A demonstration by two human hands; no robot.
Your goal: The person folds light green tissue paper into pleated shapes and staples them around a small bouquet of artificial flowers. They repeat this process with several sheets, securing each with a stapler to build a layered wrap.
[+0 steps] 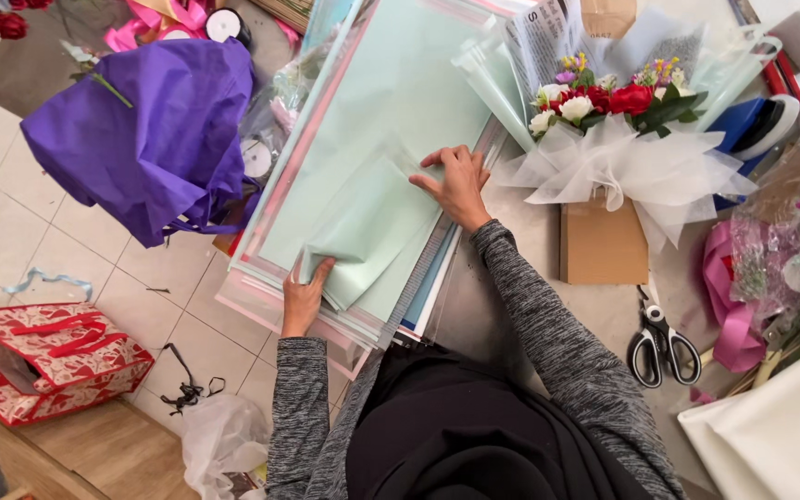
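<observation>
Pinching the lower corner of a folded mint sheet [363, 231], your left hand [303, 301] grips it while your right hand [460, 185] lies open and flat on its upper edge. It rests on a stack of sheets [391, 102]. Beside it: a bouquet [613, 130], brown box [602, 245], scissors [661, 343], purple wrap [155, 130], red patterned bag [43, 361]

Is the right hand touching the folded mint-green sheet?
Touching. The head view shows the right hand pressed flat on the top corner of the folded mint-green sheet, with no gap visible; the left hand grips its lower corner.
</observation>
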